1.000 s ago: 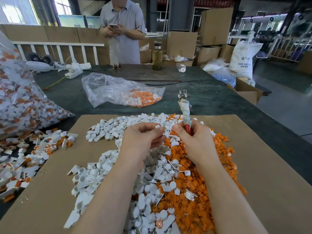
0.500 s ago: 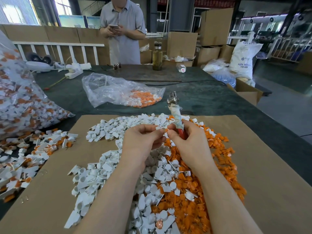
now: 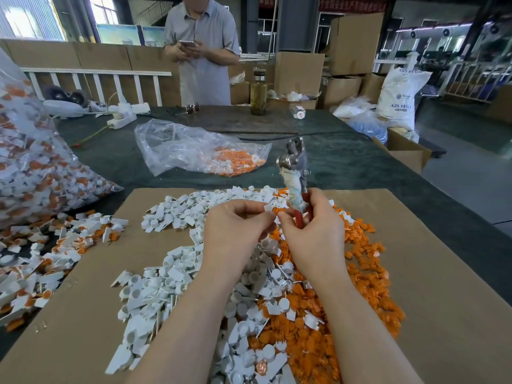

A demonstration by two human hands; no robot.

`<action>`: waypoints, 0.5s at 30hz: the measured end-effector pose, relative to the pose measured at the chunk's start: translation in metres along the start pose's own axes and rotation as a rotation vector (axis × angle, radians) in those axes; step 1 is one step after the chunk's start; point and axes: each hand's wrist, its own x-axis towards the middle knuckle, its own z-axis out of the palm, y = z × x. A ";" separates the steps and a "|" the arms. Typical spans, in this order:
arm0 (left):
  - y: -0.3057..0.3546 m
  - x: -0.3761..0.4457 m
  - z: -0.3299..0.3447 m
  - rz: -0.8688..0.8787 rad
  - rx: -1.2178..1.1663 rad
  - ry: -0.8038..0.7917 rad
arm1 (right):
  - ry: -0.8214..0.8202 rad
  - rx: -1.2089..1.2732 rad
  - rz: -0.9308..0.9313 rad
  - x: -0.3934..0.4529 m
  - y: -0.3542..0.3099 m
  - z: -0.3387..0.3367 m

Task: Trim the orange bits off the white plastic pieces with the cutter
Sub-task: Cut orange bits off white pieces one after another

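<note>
Since a second ago our cutter [image 3: 294, 173] has tilted left and an orange bit [image 3: 276, 211] now shows between our hands. Its blades are too small to read. Beyond, a clear bag [image 3: 194, 151] lies on the table [image 3: 360, 162]. Our left hand [image 3: 235, 225] pinches a white piece [image 3: 269, 207] above the cardboard [image 3: 443, 273]; our right hand [image 3: 315, 231] grips the cutter's handles.

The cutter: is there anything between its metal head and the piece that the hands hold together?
Nothing visible stands between them. The cutter points up in the right hand, head above the white and orange piece. The left hand pinches that piece, and the right fingertips touch it too, so only open air separates head and piece.
</note>
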 end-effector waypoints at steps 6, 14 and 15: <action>-0.001 -0.001 0.001 0.156 0.168 0.016 | -0.001 -0.009 0.008 -0.001 -0.003 0.001; 0.000 -0.002 0.002 0.261 0.331 -0.019 | -0.004 -0.016 0.000 0.000 -0.002 0.000; 0.000 -0.001 0.002 0.261 0.333 -0.020 | -0.005 -0.022 -0.004 0.000 -0.002 0.000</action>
